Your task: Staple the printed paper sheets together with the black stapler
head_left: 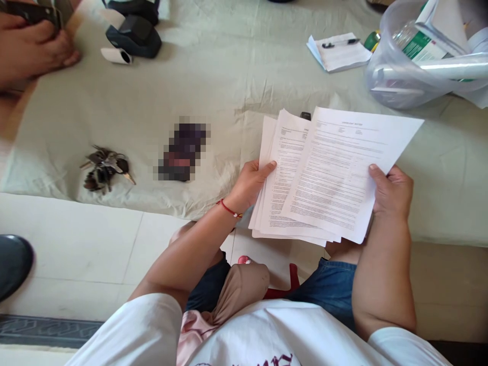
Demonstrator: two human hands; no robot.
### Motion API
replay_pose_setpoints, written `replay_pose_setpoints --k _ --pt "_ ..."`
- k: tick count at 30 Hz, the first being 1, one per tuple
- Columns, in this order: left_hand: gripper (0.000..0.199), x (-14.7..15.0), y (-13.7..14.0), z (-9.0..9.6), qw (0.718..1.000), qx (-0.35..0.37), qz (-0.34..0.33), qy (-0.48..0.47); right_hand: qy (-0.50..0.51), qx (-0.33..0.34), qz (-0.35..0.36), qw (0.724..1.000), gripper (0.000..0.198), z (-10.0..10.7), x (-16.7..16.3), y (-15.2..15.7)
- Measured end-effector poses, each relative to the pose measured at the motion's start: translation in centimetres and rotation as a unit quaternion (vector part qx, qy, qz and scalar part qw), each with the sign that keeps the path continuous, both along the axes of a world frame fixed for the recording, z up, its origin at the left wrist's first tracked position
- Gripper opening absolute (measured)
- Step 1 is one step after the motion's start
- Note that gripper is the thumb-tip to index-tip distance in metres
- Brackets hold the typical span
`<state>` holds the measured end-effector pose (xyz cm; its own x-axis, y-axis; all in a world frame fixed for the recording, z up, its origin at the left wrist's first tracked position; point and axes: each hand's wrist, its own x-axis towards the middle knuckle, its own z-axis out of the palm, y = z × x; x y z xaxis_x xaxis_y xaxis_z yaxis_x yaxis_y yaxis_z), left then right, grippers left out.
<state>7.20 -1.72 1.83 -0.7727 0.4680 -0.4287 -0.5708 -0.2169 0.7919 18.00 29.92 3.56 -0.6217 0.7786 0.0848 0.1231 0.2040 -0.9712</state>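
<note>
My left hand (250, 184) grips the left edge of several printed sheets (284, 201), its thumb on top and its fingers hidden underneath. The sheets are fanned out and overlap one another. In my right hand (392, 190) is the right edge of the top printed sheet (335, 173), again with the thumb above and most fingers behind the paper. That sheet lies tilted across the others, over the table's near edge. Small dark print covers the pages, too fine to read. Behind their upper edge a small black object (305, 116) peeks out, mostly hidden.
On the cloth-covered table (221, 61) lie a bunch of keys (107, 168), a blurred-out dark phone-like object (185, 151), a black device with a paper roll (133, 38), a notepad (345, 56) with a pen (340, 43), and a clear plastic tub (396, 89). Another person's hands (36, 48) are upper left.
</note>
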Motion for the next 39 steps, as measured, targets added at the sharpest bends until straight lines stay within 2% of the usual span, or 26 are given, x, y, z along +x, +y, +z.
replay_pose_setpoints --k 4,9,13,16,18,20,23,26,28,31,34,37,39 --pt "0.042 -0.1 0.1 0.2 1.000 -0.007 -0.006 -0.011 0.019 -0.009 0.001 1.000 0.032 0.5 0.1 0.1" --pt "0.051 0.2 0.4 0.9 1.000 -0.002 -0.020 0.011 -0.025 0.022 0.067 0.997 0.035 0.2 -0.8 -3.8" --pt "0.051 0.4 0.3 1.3 0.998 0.017 -0.046 0.027 -0.028 0.073 0.071 0.994 0.032 -0.1 -1.4 -5.9" --pt "0.049 0.2 0.0 1.4 0.997 0.051 -0.039 0.035 -0.023 0.078 0.057 0.995 0.049 -0.5 -1.6 -5.3" --pt "0.049 -0.2 -0.3 1.5 0.996 0.070 -0.027 0.048 -0.008 0.028 0.058 0.998 0.066 -0.8 -1.6 -4.4" --pt "0.050 -0.6 -0.4 1.8 0.995 0.079 -0.013 0.063 0.004 -0.051 0.068 0.996 0.075 -0.8 -1.5 -3.9" --pt "0.051 -1.1 -0.1 2.3 0.993 0.089 0.005 0.079 -0.029 -0.145 0.126 0.981 0.071 -0.3 -1.4 -4.0" --pt "0.049 -1.5 0.5 3.1 0.992 0.093 0.022 0.083 -0.089 -0.183 0.202 0.958 0.064 0.8 -1.6 -5.1" --pt "0.046 -1.6 0.9 3.7 0.991 0.087 0.033 0.093 -0.062 -0.166 0.212 0.961 0.061 1.5 -2.3 -5.9" --pt "0.040 -2.0 1.1 4.5 0.989 0.083 0.054 0.113 0.068 -0.095 0.188 0.975 0.052 2.6 -3.9 -6.7" --pt "0.038 -2.3 1.0 5.2 0.992 0.054 0.074 0.091 0.179 -0.033 0.170 0.968 0.046 3.7 -5.0 -7.1" --pt "0.042 -2.6 0.6 5.7 0.994 0.032 0.072 0.073 0.229 -0.021 0.170 0.958 0.046 4.4 -5.0 -7.3" --pt "0.046 -2.8 0.2 5.8 0.995 0.023 0.069 0.063 0.221 -0.030 0.189 0.956 0.047 4.3 -4.5 -6.9"
